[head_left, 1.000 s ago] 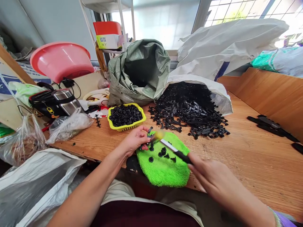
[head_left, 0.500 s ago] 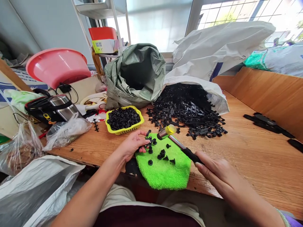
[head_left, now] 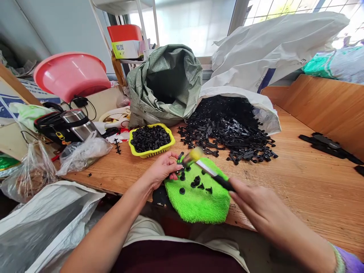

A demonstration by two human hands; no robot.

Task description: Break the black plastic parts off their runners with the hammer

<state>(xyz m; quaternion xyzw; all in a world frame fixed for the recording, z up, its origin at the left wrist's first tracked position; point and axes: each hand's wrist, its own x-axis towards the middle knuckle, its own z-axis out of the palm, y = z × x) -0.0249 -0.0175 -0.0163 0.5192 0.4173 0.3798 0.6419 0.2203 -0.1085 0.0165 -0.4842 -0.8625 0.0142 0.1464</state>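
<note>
My left hand (head_left: 165, 169) pinches a small black plastic part (head_left: 180, 162) at the upper left edge of a green cloth (head_left: 199, 206). My right hand (head_left: 248, 195) is wrapped round the black handle of a hammer (head_left: 206, 167). Its yellow-tipped head, blurred, is over the part, close to my left fingertips; whether it touches cannot be made out. Several black round-headed pegs (head_left: 196, 181) lie on the cloth. Just behind my left hand stands a yellow basket (head_left: 150, 153) full of black pegs.
Black strip parts (head_left: 244, 138) spill from a white sack (head_left: 271, 115). Beside it stands an open green sack (head_left: 136, 94). A steel flask (head_left: 79, 125), plastic bags (head_left: 82, 153) and a pink basin (head_left: 71, 72) are at the left. Dark strips (head_left: 327, 146) lie at the right.
The hammer head has moved left and down towards the part in my left hand, and my right hand has moved slightly left with it. The whole view has shifted a little.
</note>
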